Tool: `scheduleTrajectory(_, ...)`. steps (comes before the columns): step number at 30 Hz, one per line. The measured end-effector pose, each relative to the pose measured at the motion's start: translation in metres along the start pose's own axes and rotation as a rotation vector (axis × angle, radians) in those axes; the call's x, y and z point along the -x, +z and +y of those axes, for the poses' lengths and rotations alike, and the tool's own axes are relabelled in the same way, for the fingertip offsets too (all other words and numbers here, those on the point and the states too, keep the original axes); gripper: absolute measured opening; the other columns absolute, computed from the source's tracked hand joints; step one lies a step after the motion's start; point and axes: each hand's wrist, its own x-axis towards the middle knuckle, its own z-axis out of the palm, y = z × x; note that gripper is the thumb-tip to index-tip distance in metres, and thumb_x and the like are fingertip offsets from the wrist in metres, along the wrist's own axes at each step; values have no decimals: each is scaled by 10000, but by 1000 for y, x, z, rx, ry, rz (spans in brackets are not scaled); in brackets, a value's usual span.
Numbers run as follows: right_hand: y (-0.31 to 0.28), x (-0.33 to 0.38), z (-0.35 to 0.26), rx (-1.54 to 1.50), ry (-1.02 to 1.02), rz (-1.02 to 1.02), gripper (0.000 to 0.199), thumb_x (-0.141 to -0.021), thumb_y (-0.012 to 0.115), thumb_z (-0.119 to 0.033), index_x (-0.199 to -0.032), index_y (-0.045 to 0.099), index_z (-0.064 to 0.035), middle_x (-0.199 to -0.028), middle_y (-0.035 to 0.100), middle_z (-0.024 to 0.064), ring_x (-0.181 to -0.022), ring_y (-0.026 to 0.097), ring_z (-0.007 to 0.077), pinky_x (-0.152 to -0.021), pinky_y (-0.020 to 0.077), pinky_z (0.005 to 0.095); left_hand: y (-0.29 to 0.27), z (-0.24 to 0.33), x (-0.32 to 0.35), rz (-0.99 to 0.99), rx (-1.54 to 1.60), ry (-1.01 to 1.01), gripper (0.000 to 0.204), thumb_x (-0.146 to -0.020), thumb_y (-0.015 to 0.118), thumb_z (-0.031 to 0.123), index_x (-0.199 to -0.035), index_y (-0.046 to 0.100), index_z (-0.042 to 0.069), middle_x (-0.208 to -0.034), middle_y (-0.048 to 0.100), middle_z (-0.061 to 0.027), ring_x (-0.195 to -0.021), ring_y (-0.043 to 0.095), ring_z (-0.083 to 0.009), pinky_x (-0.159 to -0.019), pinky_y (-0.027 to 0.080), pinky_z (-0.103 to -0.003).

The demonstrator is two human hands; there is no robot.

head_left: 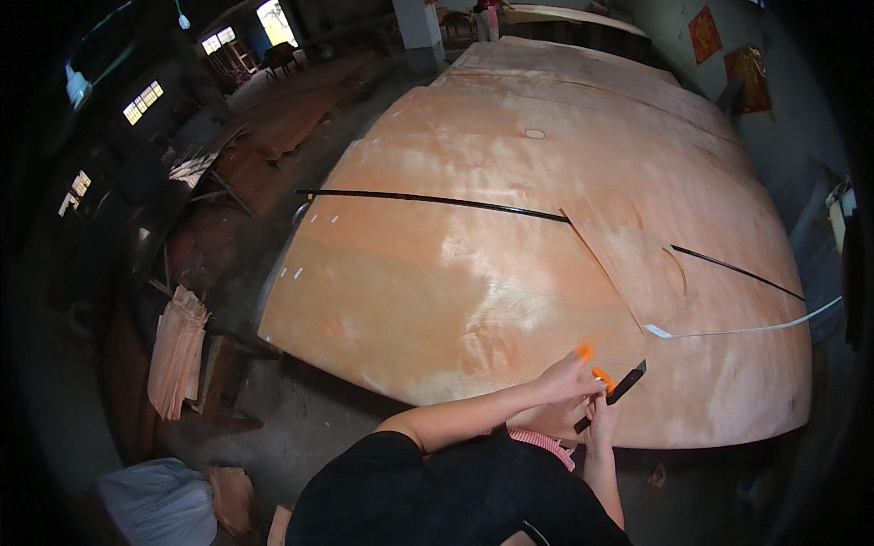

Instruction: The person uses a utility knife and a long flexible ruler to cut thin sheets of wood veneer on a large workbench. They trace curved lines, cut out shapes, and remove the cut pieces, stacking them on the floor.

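A big sheet of orange-brown wood veneer covers a wide table. My left hand, with orange covers on its fingertips, reaches in over the sheet's near edge. My right hand sits just beneath it, closed on a thin black blade-like tool that points up and to the right. The fingers of my left hand touch the tool too. A loose, narrow piece of veneer lies on the sheet just beyond my hands. A white tape strip runs to the right of it.
A thin black strip crosses the sheet from left to right. More veneer sheets lie further back. Stacked veneer scraps and a white sack sit on the floor at left. A wall with red posters stands at right.
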Motion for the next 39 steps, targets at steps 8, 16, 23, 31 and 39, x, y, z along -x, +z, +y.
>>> scheduleTrajectory(8,10,-4,-9,361,-321,-24,218,-852,479,-105,-1023,537,17,-711,480,-17,-581,385,28,-520,279,172,-28,-11,22,-368,43,-205,249,-719,636,190,-906,607,29,-937,592,-114,-872,557,-190,-756,423,-290)
scheduleTrajectory(16,19,-12,4,469,-221,-75,208,-833,501,-105,-994,548,17,-796,563,27,-699,495,70,-632,389,214,-43,-21,35,120,59,226,176,-772,579,113,-932,609,46,-1110,512,-93,-936,528,-204,-806,416,-325)
scheduleTrajectory(23,33,-19,20,612,-178,-245,168,-809,557,-207,-862,577,-49,-536,428,-67,-390,325,17,-350,247,178,-51,-39,34,148,184,64,188,-773,546,172,-899,608,46,-1095,495,-126,-990,463,-276,-829,379,-383)
scheduleTrajectory(31,7,-12,13,462,351,-277,150,-818,543,-177,-770,546,-35,-542,448,-32,-435,368,35,-395,287,193,-85,-101,58,-25,-601,-91,557,-725,583,279,-1166,416,-17,-1267,332,-183,-1121,364,-337,-941,305,-402)
scheduleTrajectory(39,11,-11,16,435,422,-106,162,-804,568,-169,-829,602,-13,-510,424,-38,-422,351,37,-389,242,190,-88,-131,53,-159,-816,12,649,-720,608,346,-1203,371,-17,-1275,311,-184,-1141,325,-360,-956,284,-415)
